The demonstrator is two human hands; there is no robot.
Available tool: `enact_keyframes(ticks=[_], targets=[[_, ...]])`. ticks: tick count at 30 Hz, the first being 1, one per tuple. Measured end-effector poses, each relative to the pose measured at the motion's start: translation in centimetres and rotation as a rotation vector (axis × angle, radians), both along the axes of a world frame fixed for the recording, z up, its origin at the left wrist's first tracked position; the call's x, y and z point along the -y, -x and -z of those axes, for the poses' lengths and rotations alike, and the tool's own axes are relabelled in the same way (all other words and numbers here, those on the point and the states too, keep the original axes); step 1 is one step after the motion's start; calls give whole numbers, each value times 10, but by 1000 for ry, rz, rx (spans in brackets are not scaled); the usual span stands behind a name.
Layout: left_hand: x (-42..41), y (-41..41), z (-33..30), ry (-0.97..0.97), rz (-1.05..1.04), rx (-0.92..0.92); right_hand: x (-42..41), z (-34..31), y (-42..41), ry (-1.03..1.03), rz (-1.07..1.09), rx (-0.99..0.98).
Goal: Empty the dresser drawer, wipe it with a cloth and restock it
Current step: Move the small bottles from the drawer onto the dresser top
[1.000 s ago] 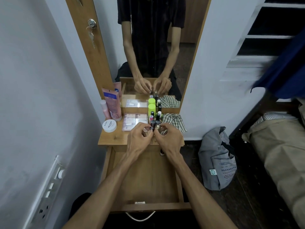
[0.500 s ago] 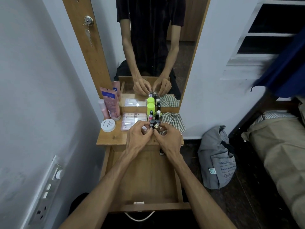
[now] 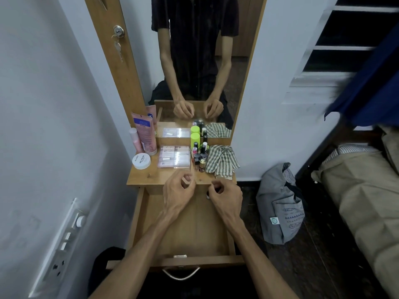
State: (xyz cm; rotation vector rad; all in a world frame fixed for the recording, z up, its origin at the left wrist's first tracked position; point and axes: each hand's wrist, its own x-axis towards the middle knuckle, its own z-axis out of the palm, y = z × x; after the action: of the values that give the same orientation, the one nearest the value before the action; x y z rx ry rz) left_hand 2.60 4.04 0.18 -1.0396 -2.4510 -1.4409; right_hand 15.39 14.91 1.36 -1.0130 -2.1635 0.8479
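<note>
Hands' grips, left point(image 3: 177, 192) and right point(image 3: 225, 196), curled, contents indiscernible, above drawer point(image 3: 185, 231).

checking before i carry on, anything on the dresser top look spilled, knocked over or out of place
Nothing looks spilled or toppled. The small nail polish bottles stand upright in a cluster, beside the flat clear plastic packets. Only the green-and-white checked cloth lies crumpled, hanging slightly over the edge of the wooden dresser top.
</note>
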Motion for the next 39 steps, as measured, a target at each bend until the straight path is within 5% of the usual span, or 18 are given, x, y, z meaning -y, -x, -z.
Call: enact_keyframes(ticks=[16, 39], targets=[[-18, -35, 49, 372, 158, 18, -15, 34, -31, -24, -9, 323], [-45, -52, 70, 265, 14, 62, -20, 58, -9, -65, 89, 220]])
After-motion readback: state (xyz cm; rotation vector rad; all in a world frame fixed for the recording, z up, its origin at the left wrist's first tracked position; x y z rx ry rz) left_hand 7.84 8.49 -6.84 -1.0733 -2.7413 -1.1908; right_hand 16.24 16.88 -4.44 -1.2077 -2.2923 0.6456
